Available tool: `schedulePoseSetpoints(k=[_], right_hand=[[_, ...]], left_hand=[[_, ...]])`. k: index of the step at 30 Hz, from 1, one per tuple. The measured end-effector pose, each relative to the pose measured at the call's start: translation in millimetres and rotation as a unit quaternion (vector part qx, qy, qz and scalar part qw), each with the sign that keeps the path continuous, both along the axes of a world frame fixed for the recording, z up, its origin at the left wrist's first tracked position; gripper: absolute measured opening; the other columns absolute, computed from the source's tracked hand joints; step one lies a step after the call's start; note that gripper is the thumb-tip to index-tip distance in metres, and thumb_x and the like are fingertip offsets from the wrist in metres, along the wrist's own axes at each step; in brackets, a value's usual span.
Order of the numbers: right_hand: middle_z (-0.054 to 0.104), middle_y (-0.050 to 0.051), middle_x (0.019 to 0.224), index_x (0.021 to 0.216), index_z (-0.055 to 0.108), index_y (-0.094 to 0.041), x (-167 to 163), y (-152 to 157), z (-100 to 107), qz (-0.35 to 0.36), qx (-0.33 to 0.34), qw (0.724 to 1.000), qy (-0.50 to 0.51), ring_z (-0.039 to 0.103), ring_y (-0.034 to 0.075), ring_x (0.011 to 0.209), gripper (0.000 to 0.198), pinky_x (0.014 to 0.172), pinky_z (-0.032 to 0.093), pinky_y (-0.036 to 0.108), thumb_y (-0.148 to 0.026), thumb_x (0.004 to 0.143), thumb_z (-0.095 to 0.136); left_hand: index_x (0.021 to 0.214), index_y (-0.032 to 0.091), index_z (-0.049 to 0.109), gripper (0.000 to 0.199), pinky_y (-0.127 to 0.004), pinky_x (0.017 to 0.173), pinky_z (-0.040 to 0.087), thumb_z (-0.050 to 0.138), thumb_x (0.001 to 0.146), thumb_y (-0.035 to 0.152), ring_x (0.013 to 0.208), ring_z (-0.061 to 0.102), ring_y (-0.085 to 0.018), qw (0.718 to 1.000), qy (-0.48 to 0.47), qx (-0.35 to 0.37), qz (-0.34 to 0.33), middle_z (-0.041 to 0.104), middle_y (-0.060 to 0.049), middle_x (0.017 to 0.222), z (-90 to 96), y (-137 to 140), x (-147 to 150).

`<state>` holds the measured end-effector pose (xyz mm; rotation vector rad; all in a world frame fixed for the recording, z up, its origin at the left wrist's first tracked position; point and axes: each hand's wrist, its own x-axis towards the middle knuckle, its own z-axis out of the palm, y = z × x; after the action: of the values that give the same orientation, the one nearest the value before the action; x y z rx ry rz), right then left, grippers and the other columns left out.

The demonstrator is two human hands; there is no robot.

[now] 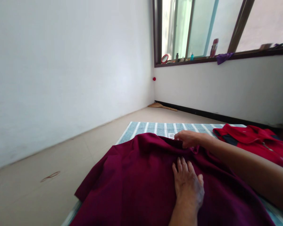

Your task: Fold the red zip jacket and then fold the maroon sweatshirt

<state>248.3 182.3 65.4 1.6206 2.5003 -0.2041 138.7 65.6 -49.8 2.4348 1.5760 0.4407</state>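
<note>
We take the striped mat (141,128) as the reference: a flat, blue-green surface crossed by white bands. The maroon garment (146,169) lies spread over its middle and near part and overhangs its left edge. The cloth looks smooth and closely woven, with soft, rounded folds along the far edge, a straight crease down the left portion and an angular corner at the far left. The far edge points toward the mat's far end. The long axis appears to run along the mat, but the near end leaves the view — we cannot confirm its full length.

We see the left hand (188,179) palm down on the garment over the mat, fingers spread and thumb apart. The right hand (188,138) is at the far edge above the mat, fingers bent and pinching the cloth; the fingertip contact is partly hidden.

At the mat's right side we find a red garment (257,141) — rumpled cloth with dark panels and a zip (266,146). Beyond the mat's far end, a broom (157,105) lies on the smooth tiled floor (68,163); to the mat's left lies a thin cord loop (51,175).
</note>
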Motion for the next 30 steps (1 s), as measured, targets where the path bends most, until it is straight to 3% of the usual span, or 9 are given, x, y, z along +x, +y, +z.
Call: schedulePoseSetpoints(k=[4,10,13,18,22,24,27,30], right_hand=[[0.068,0.007,0.093,0.1,0.065,-0.018,-2,-7,-14,0.031,0.092,0.994,-0.049,0.063,0.02,0.084,0.031,0.067,0.043,0.025,-0.007,0.073,0.053],[0.058,0.018,0.106,0.108,0.057,-0.01,-13,-15,-20,-0.04,0.218,0.973,-0.071,0.056,0.026,0.096,0.033,0.067,0.043,0.03,-0.007,0.091,0.028],[0.056,0.018,0.108,0.105,0.057,-0.012,-20,-16,-28,-0.041,0.246,0.966,-0.063,0.052,0.026,0.098,0.036,0.066,0.042,0.03,-0.009,0.094,0.023],[0.059,0.012,0.103,0.1,0.057,-0.015,-25,-24,-45,-0.054,0.183,0.977,0.099,0.052,0.022,0.093,0.027,0.069,0.038,0.029,-0.006,0.084,0.038],[0.059,0.003,0.079,0.092,0.058,-0.016,-19,-26,-40,-0.112,0.124,0.967,0.191,0.052,0.016,0.072,0.02,0.062,0.035,0.026,-0.012,0.074,0.049],[0.057,-0.001,0.071,0.081,0.059,-0.017,-16,-23,-34,-0.115,0.079,0.962,0.233,0.05,0.012,0.064,0.009,0.057,0.034,0.023,-0.021,0.076,0.053],[0.052,-0.002,0.06,0.066,0.059,-0.015,-13,-15,-28,-0.123,0.023,0.951,0.283,0.046,0.009,0.056,0.027,0.051,0.033,0.02,-0.03,0.084,0.046],[0.052,-0.003,0.056,0.073,0.064,-0.015,-12,-7,-26,-0.16,-0.026,0.936,0.312,0.045,0.008,0.051,0.023,0.046,0.033,0.018,-0.027,0.081,0.046]], left_hand=[[0.138,0.01,0.043,0.063,-0.054,0.114,0.018,0.03,0.092,0.051,0.14,0.024,-0.03,1.0,0.001,-0.003,-0.006,0.035,-0.018,0.148,0.7,-1,-1],[0.138,0.011,0.044,0.065,-0.055,0.113,0.019,0.031,0.09,0.053,0.139,0.026,-0.031,1.0,0.012,-0.015,-0.007,0.035,-0.017,0.148,4.8,0,-1],[0.138,0.011,0.044,0.065,-0.054,0.113,0.019,0.031,0.09,0.053,0.139,0.027,-0.031,1.0,0.01,-0.007,-0.008,0.036,-0.017,0.147,3.5,1,-2],[0.137,0.012,0.045,0.066,-0.053,0.114,0.018,0.028,0.09,0.055,0.138,0.028,-0.031,1.0,-0.004,0.003,-0.009,0.038,-0.017,0.147,0.2,2,-2],[0.137,0.012,0.046,0.063,-0.052,0.114,0.019,0.031,0.09,0.052,0.138,0.029,-0.03,1.0,-0.011,0.0,0.0,0.04,-0.016,0.146,1.1,0,-1],[0.137,0.012,0.046,0.062,-0.052,0.114,0.018,0.032,0.091,0.051,0.138,0.029,-0.03,1.0,-0.01,0.001,0.003,0.041,-0.016,0.145,1.8,-1,0],[0.137,0.013,0.046,0.062,-0.051,0.114,0.018,0.032,0.091,0.052,0.138,0.03,-0.029,1.0,-0.001,-0.001,0.005,0.041,-0.016,0.145,2.7,-1,0],[0.137,0.013,0.045,0.062,-0.051,0.115,0.017,0.03,0.091,0.052,0.138,0.029,-0.029,1.0,0.007,-0.009,0.003,0.04,-0.015,0.146,3.7,-1,-1]])
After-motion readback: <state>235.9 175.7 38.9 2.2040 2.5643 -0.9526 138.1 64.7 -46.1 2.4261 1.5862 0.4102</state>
